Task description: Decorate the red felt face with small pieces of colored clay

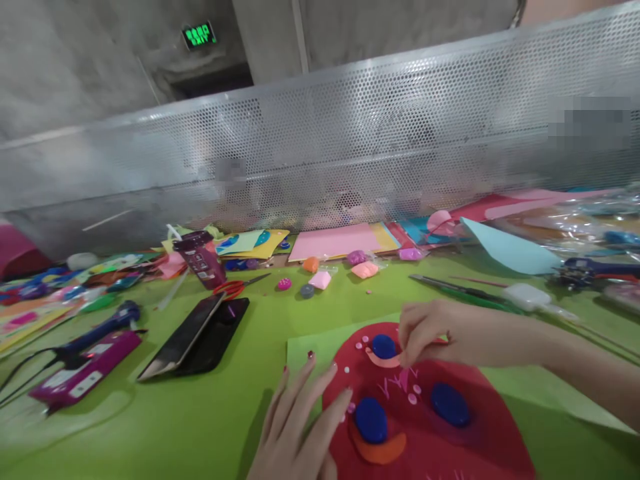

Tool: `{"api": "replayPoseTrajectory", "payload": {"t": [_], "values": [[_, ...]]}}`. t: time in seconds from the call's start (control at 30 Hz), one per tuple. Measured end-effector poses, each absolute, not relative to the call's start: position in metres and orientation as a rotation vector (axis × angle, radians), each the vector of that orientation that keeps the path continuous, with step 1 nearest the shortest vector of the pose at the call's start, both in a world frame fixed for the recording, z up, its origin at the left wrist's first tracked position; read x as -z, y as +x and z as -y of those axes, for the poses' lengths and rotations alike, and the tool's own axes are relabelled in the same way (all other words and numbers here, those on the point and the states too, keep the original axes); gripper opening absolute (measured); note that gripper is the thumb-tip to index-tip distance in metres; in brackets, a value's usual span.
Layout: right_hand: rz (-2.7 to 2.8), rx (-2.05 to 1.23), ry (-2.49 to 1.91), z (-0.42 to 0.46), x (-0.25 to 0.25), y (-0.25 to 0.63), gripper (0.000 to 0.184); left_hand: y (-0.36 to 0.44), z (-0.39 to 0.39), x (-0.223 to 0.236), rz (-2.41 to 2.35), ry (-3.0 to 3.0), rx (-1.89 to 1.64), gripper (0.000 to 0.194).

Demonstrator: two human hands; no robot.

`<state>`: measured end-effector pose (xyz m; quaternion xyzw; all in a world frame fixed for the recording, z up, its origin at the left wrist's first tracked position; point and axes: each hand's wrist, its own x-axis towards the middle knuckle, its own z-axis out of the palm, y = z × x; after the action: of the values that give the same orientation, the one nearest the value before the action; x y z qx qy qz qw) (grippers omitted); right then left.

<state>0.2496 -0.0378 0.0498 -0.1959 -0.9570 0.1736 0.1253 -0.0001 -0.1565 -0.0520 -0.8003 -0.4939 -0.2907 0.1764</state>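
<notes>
A red paper shape (450,440) lies on a light green sheet (320,343) in front of me, with three blue ovals (371,419) stuck on it, small pink dots and orange crescents. My left hand (300,420) lies flat with fingers spread on the red shape's left edge. My right hand (430,331) reaches in from the right, its fingers pinched together next to the top blue oval (383,345); what it pinches is too small to name.
A black phone in an open case (197,337) lies to the left, with a purple box (83,377) and a blue glue gun (100,330) beyond. Red scissors (233,288), clay lumps (365,269), coloured paper sheets (335,241) and a perforated metal screen (350,140) sit at the back.
</notes>
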Motion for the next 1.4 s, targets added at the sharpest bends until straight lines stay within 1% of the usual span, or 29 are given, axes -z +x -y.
{"api": "replayPoseTrajectory", "payload": {"t": [0.03,0.1,0.3,0.47,0.53,0.63,0.7,0.8,1.13,1.3,1.4], "values": [[2.818,-0.586,-0.609,0.038,-0.049,0.250,0.021,-0.001,0.156,0.052,1.400,-2.267,0.830,0.064],[2.794,-0.621,-0.716,0.038,-0.046,0.249,0.023,-0.003,0.156,0.051,1.396,-2.274,0.847,0.059],[2.528,-0.311,-0.829,0.028,-0.031,0.248,0.028,0.000,0.155,0.039,1.320,-2.366,0.824,0.052],[2.347,-0.084,-0.810,0.016,-0.016,0.247,0.028,0.030,0.152,0.015,1.170,-2.584,0.763,0.054],[2.343,-0.039,-0.784,0.014,-0.012,0.248,0.027,0.041,0.149,0.004,1.123,-2.699,0.722,0.053],[2.352,-0.008,-0.764,0.014,-0.009,0.248,0.028,0.049,0.145,-0.007,1.164,-2.779,0.704,0.043],[2.366,0.010,-0.748,0.015,-0.009,0.248,0.029,0.050,0.142,-0.010,1.225,-2.787,0.687,0.037],[2.386,0.033,-0.719,0.017,-0.011,0.249,0.030,0.049,0.141,-0.009,1.271,-2.770,0.695,0.035],[2.399,0.042,-0.689,0.025,-0.015,0.248,0.030,0.051,0.138,0.009,1.204,-2.809,0.728,0.039],[2.365,0.075,-0.649,0.028,-0.016,0.248,0.031,0.049,0.136,0.005,1.181,-2.858,0.711,0.063],[2.354,0.097,-0.620,0.028,-0.016,0.248,0.031,0.051,0.135,0.003,1.219,-2.910,0.685,0.069]]}}
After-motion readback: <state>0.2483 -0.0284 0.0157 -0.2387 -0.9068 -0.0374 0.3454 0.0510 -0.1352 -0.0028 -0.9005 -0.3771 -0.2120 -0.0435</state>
